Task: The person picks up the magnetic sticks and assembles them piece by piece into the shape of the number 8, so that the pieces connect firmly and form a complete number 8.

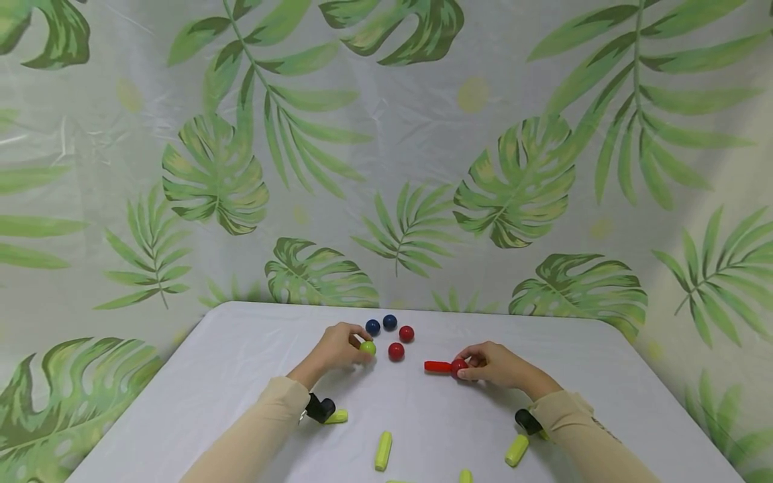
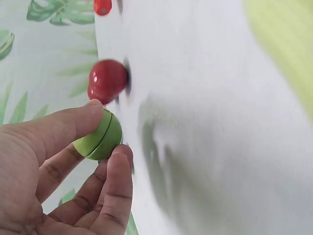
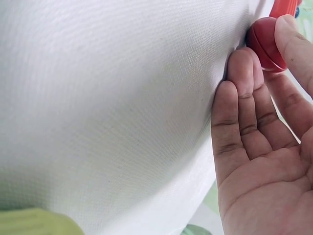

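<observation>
Between thumb and fingers, my left hand (image 1: 342, 347) pinches a green ball (image 2: 100, 136) with a seam around it. My right hand (image 1: 492, 365) grips a red ball (image 3: 266, 44) at the right end of a red stick (image 1: 437, 366), low over the white table. Just right of the green ball sits another red ball (image 1: 396, 351), with a further red ball (image 1: 406, 333) behind it. Two dark blue balls, one at the left (image 1: 372, 327) and one at the right (image 1: 390, 322), lie beyond my left fingertips.
Several yellow-green sticks lie nearer to me on the white table (image 1: 241, 382), one in the middle (image 1: 383, 451) and one by the right forearm (image 1: 517, 450). A leaf-patterned curtain (image 1: 398, 168) hangs behind the table's far edge.
</observation>
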Motion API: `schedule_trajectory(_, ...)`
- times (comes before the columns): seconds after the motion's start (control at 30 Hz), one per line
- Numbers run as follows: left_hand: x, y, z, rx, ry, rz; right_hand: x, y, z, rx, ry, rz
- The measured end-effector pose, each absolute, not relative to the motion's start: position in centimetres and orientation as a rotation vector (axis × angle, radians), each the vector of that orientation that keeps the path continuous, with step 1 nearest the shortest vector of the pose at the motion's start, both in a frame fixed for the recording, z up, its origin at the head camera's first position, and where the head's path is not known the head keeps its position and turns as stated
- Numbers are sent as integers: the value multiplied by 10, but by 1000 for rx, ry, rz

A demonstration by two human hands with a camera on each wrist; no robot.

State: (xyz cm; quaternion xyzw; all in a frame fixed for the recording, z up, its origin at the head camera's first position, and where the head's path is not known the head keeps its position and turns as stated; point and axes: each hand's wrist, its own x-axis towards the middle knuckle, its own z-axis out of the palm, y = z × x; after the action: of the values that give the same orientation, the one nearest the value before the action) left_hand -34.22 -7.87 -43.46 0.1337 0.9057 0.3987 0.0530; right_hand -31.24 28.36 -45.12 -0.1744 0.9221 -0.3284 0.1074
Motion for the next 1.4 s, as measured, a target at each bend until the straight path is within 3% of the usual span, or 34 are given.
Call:
schedule_trajectory(0.57, -317, -33, -438, 709, 2669, 1150, -308, 282, -450, -518, 2727, -969)
schedule_trajectory(1.4, -317, -2, -450, 736, 2723, 1115, -310, 284, -453, -529, 2717, -966)
